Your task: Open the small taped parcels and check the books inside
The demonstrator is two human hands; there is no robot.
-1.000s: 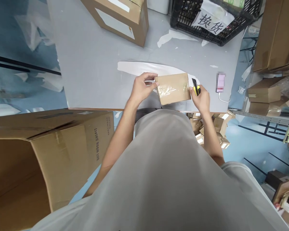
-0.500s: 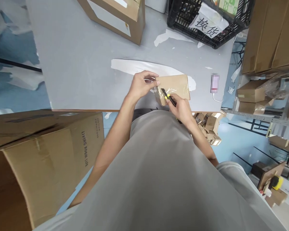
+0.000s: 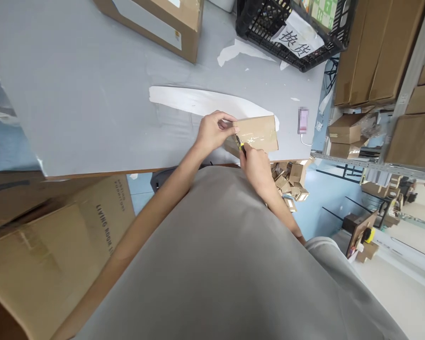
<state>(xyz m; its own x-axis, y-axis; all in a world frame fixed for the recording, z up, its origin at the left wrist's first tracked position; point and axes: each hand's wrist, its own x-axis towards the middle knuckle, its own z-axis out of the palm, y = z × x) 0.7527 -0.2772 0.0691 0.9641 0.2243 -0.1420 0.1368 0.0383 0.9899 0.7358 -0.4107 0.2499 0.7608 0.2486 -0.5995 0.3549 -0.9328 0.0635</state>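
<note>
A small brown cardboard box point(image 3: 260, 131) with shiny clear tape lies at the table's near edge. My left hand point(image 3: 214, 131) holds the box by its left end, thumb and fingers pinched at the upper left corner. In my right hand point(image 3: 257, 169) is a black and yellow utility knife point(image 3: 242, 147), gripped low in front of the box. Its blade points up and left and meets the taped left end, close to my left fingertips. How deep the tip sits cannot be seen.
On the grey table point(image 3: 102, 118) lie a white paper strip point(image 3: 198, 100) and a pink phone-like object point(image 3: 303, 121) with a cable. A larger carton point(image 3: 163, 23) and a black crate point(image 3: 265, 38) stand at the back. Below left is a big open carton point(image 3: 74, 236); shelving point(image 3: 393, 127) is at right.
My right hand has turned and shifted slightly left and down, bringing the knife's blade to the box's left end. My left hand keeps its hold. The whole view has swung somewhat.
</note>
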